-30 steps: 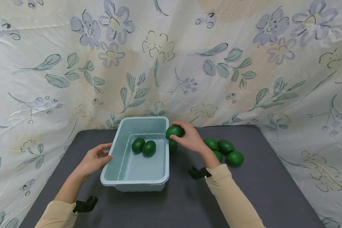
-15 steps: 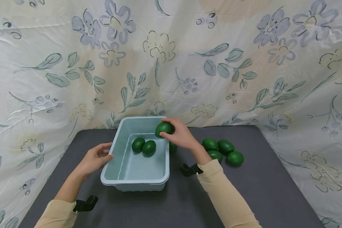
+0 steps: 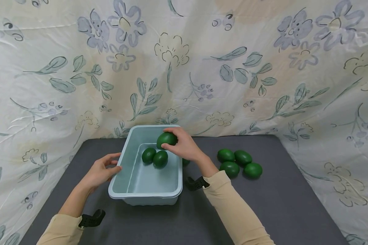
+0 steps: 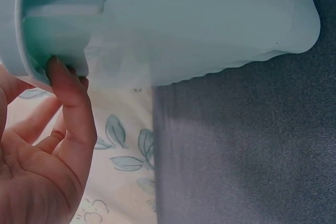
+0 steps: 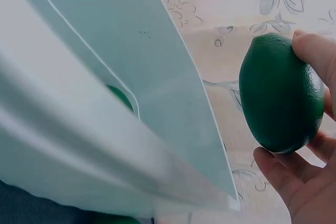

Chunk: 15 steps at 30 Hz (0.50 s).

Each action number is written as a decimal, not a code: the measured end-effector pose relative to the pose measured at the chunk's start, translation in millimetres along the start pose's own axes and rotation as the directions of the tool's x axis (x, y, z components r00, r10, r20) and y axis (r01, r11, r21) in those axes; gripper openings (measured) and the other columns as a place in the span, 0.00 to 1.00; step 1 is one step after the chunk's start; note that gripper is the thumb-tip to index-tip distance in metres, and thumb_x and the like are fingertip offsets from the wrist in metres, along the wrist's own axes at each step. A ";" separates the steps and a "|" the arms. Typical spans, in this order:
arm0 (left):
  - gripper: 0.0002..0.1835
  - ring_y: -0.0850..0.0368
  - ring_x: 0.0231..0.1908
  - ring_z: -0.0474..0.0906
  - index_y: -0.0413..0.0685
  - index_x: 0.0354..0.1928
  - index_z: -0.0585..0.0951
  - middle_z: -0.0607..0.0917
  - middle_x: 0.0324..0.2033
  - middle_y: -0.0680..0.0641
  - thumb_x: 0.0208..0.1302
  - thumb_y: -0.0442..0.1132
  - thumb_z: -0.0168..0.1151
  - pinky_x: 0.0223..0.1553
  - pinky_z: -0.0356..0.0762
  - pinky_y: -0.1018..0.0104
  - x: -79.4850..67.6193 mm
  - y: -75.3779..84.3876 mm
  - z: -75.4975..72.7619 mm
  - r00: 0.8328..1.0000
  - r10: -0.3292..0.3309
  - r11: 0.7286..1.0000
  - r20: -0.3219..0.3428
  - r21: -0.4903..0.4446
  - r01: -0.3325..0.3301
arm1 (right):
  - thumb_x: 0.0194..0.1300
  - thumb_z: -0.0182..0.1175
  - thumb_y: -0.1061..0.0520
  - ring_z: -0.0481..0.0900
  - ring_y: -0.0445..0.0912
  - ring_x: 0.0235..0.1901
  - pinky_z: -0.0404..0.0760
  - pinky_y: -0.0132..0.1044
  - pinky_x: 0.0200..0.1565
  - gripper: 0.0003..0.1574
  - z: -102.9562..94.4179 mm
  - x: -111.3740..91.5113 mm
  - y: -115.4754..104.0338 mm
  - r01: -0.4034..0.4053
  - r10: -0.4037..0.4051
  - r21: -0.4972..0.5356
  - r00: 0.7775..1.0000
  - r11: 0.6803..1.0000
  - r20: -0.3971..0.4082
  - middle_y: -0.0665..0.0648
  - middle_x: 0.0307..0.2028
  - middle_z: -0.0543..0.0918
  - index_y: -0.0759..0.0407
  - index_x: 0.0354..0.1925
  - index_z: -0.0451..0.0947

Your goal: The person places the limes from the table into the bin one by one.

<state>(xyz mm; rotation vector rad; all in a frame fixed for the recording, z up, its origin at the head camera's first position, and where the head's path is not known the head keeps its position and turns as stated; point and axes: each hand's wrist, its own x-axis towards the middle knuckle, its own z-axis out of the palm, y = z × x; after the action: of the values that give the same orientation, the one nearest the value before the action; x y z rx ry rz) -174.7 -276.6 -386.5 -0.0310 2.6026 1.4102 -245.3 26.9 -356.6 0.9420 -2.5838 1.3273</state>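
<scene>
My left hand point(image 3: 102, 172) pinches the left rim of a pale blue plastic tub point(image 3: 153, 195); in the left wrist view its fingertips point(image 4: 59, 72) tuck under the rim. Over the far right part of the tub, my right hand point(image 3: 182, 144) holds a glossy dark green oval fruit point(image 3: 165, 139) between thumb and fingers. The right wrist view shows this fruit point(image 5: 281, 93) clear of the tub wall point(image 5: 173, 72). Two similar green fruits, a left one point(image 3: 148, 156) and a right one point(image 3: 161, 159), lie side by side on the tub floor.
Several more green fruits point(image 3: 243, 158) sit in a cluster on the dark grey table point(image 3: 273, 200), right of the tub. Another green fruit point(image 3: 185, 162) lies against the tub's right side, mostly hidden. A floral cloth point(image 3: 184, 68) hangs behind the table.
My right hand has carried the green fruit leftward from beside the tub's right rim to above its inside. The left hand and the tub have stayed put.
</scene>
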 end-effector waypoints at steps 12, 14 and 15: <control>0.33 0.52 0.36 0.79 0.43 0.68 0.58 0.70 0.53 0.32 0.62 0.37 0.58 0.31 0.80 0.58 -0.6 -0.1 1.0 1.000 -0.005 1.000 -0.002 -0.013 0.005 | 0.59 0.62 0.48 0.72 0.43 0.48 0.75 0.35 0.44 0.32 15.7 3.1 -14.5 -0.017 0.016 0.021 0.998 1.000 0.060 0.52 0.58 0.68 0.49 0.60 0.68; 0.33 0.52 0.36 0.79 0.43 0.68 0.58 0.70 0.53 0.32 0.62 0.36 0.58 0.32 0.81 0.57 -0.8 -0.2 0.9 1.000 -0.006 1.000 0.002 -0.022 0.006 | 0.59 0.62 0.47 0.72 0.43 0.48 0.74 0.35 0.44 0.32 18.1 3.9 -16.4 -0.018 0.017 0.017 0.997 1.000 0.072 0.52 0.59 0.68 0.49 0.61 0.67; 0.33 0.52 0.37 0.79 0.43 0.68 0.57 0.69 0.53 0.32 0.62 0.36 0.58 0.32 0.81 0.56 -0.8 -0.3 0.8 1.000 -0.007 1.000 0.004 -0.024 0.007 | 0.59 0.62 0.47 0.72 0.43 0.48 0.74 0.35 0.44 0.32 19.3 4.1 -17.4 -0.019 0.017 0.016 0.997 1.000 0.077 0.52 0.59 0.68 0.49 0.61 0.67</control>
<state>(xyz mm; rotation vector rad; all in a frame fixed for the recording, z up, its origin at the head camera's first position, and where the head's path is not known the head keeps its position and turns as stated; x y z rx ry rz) -173.8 -276.1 -387.0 -0.0410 2.5797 1.4381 -235.2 2.8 -354.8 0.9941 -2.6477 1.3451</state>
